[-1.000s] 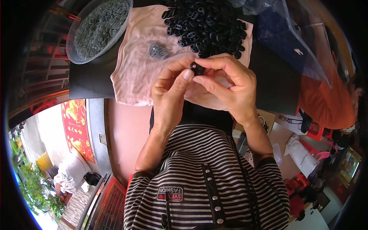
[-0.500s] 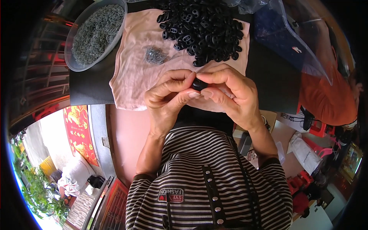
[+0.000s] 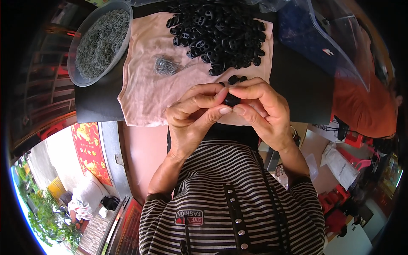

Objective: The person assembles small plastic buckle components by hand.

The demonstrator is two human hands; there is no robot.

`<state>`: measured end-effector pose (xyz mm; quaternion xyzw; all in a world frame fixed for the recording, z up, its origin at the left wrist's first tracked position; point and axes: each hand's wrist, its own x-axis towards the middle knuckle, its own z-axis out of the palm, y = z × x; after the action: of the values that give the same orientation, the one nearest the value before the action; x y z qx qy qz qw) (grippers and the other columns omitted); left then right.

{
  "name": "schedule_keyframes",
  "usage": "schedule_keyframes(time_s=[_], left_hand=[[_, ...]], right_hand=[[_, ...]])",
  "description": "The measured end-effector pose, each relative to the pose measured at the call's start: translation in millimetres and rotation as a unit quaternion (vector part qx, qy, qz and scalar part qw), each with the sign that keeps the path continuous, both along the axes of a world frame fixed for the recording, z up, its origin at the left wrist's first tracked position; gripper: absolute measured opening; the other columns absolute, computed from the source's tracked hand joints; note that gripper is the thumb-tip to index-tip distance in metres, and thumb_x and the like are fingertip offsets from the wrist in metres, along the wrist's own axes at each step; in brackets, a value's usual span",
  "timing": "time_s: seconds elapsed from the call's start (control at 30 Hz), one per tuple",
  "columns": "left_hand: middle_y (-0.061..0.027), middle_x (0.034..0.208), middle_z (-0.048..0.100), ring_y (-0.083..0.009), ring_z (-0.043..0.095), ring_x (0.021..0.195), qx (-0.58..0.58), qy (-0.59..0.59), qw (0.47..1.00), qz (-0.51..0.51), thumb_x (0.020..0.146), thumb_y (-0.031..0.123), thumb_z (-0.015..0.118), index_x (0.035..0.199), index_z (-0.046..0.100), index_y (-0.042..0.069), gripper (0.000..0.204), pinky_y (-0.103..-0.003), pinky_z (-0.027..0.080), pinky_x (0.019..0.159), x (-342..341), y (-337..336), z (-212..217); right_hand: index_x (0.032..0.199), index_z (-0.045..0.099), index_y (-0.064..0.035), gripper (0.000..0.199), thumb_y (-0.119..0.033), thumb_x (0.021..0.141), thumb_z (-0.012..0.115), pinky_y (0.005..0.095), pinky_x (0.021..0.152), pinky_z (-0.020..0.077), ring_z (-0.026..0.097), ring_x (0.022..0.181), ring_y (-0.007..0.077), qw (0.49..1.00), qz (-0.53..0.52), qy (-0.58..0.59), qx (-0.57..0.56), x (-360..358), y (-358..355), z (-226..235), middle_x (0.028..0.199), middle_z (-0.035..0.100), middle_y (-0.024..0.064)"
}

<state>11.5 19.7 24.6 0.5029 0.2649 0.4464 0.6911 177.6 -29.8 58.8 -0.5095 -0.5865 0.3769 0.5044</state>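
1. Black worktop (image 3: 97, 102) in the frame's upper half carries a pink cloth (image 3: 144, 93); likely there to stop parts rolling.
2. Left hand (image 3: 193, 117) and right hand (image 3: 263, 112) meet at centre, fingertips pinched narrow on one small black piece (image 3: 231, 100); held close for fine fitting.
3. Pile of black pieces (image 3: 219, 32) top centre, small grey metal cluster (image 3: 165, 66) beside it, bowl of grey parts (image 3: 100, 42) upper left; all near the hands.

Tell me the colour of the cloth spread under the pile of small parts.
Pale pink cloth, clearest in the head view.

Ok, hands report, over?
Left hand and right hand pinch one small black piece. Black pile beyond on pink cloth. Nothing blocking.
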Motion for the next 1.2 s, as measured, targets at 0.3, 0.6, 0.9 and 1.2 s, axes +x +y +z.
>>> schedule_keyframes(time_s=[0.3, 0.6, 0.9, 1.2], left_hand=[[-0.0128, 0.102, 0.061, -0.0157, 0.059, 0.090, -0.057, 0.007, 0.998, 0.013, 0.077, -0.005, 0.067, 0.093, 0.066, -0.004, 0.017, -0.024, 0.050, 0.076, 7, -11, -4], [-0.0110, 0.105, 0.058, -0.0143, 0.059, 0.089, -0.044, 0.001, 0.999, -0.022, 0.075, -0.008, 0.067, 0.103, 0.060, -0.005, 0.029, -0.025, 0.051, 0.081, 15, -11, -7], [-0.0099, 0.102, 0.058, -0.0136, 0.059, 0.087, 0.018, 0.082, 0.996, 0.033, 0.078, -0.009, 0.064, 0.101, 0.062, -0.003, 0.024, -0.023, 0.049, 0.077, 8, -5, -18], [-0.0044, 0.087, 0.063, -0.0089, 0.057, 0.069, 0.172, 0.303, 0.932, 0.099, 0.078, -0.005, 0.064, 0.092, 0.066, 0.000, 0.015, -0.021, 0.045, 0.061, 4, 15, -8]], right_hand=[[0.104, 0.058, 0.0024, 0.022, 0.005, 0.082, 0.060, 0.0235, 0.076, 0.0523, 0.062, 0.088, 0.0153, 0.999, 0.000, 0.023, -0.031, 2, -6, -13, 0.098, 0.060, 0.0111], [0.102, 0.061, 0.0021, 0.026, 0.007, 0.078, 0.065, 0.0208, 0.070, 0.0513, 0.062, 0.081, 0.0113, 0.994, -0.041, 0.093, -0.030, 18, -16, -17, 0.095, 0.062, 0.0083], [0.097, 0.064, 0.0011, 0.024, 0.006, 0.074, 0.069, 0.0190, 0.064, 0.0488, 0.059, 0.071, 0.0080, 0.981, -0.160, -0.063, 0.087, 49, -6, 14, 0.090, 0.062, 0.0066], [0.101, 0.065, 0.0031, 0.022, -0.011, 0.083, 0.067, 0.0191, 0.075, 0.0466, 0.060, 0.082, 0.0065, 0.812, -0.460, -0.303, 0.195, 160, 11, 59, 0.092, 0.067, 0.0059]])
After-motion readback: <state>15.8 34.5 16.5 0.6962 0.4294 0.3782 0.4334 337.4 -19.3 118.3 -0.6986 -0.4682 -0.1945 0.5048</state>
